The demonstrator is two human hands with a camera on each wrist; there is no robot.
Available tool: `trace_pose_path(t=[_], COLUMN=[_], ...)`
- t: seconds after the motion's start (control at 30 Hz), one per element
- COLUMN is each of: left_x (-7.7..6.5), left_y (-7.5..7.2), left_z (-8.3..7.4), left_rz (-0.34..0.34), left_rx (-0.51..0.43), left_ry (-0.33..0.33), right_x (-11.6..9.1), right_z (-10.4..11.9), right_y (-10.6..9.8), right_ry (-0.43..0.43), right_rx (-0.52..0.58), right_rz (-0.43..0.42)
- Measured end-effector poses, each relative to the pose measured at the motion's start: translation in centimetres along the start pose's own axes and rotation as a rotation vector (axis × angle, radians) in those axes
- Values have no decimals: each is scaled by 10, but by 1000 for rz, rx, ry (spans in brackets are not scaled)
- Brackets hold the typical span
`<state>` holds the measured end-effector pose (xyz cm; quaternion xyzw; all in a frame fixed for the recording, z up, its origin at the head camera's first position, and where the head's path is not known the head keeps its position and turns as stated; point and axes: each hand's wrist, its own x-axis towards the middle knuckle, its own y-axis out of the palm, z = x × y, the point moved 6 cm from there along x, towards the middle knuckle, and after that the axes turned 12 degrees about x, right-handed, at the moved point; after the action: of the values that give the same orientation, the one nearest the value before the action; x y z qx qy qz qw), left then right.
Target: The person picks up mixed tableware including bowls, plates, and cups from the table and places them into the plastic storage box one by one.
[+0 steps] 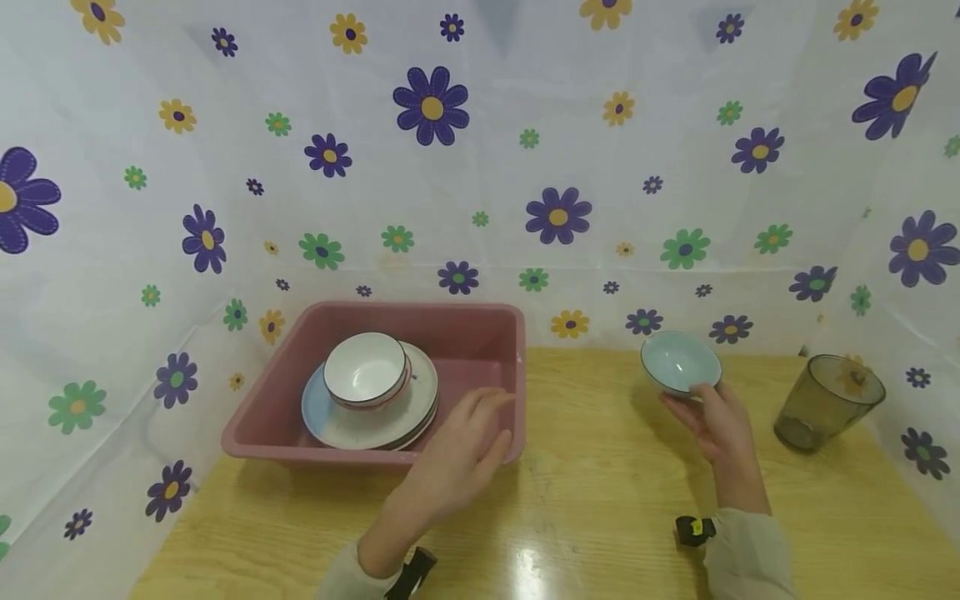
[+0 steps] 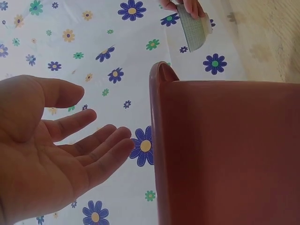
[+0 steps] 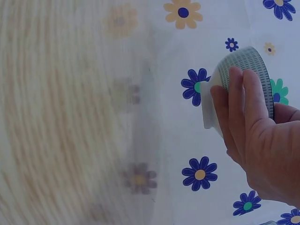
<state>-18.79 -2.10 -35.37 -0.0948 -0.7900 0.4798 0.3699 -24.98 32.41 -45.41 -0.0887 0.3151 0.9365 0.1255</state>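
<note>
A bowl (image 1: 680, 362), pale blue-green inside with a dark rim, is gripped at its near edge by my right hand (image 1: 716, 425), above the table. In the right wrist view the bowl (image 3: 246, 63) shows a green dashed pattern outside and a white foot; several fingers lie along its outside, and the thumb is mostly hidden behind the rim. My left hand (image 1: 461, 458) hovers over the near right side of the pink basin (image 1: 480, 333), fingers loosely bent and holding nothing. Inside the basin, a white bowl (image 1: 365, 367) tops another bowl on stacked plates (image 1: 375, 429).
A smoky, see-through glass (image 1: 825, 404) stands on the wooden table (image 1: 592, 517) to the right of my right hand. A white flower-patterned sheet (image 1: 510, 167) hangs behind and along both sides of the table.
</note>
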Motion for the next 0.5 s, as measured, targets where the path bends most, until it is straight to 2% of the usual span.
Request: trace_pose_path(t=[0.13,0.5], left_x=[4,11], left_y=[0,4], left_z=[2,3], left_rz=[-12,-22], left_rx=[-8,-63], left_ry=[-24,-69], right_x=[-5,-20], right_z=[5,14], right_y=[4,17], right_ry=[-23,-93], right_rx=[-28,-91], right_rz=[-4,79])
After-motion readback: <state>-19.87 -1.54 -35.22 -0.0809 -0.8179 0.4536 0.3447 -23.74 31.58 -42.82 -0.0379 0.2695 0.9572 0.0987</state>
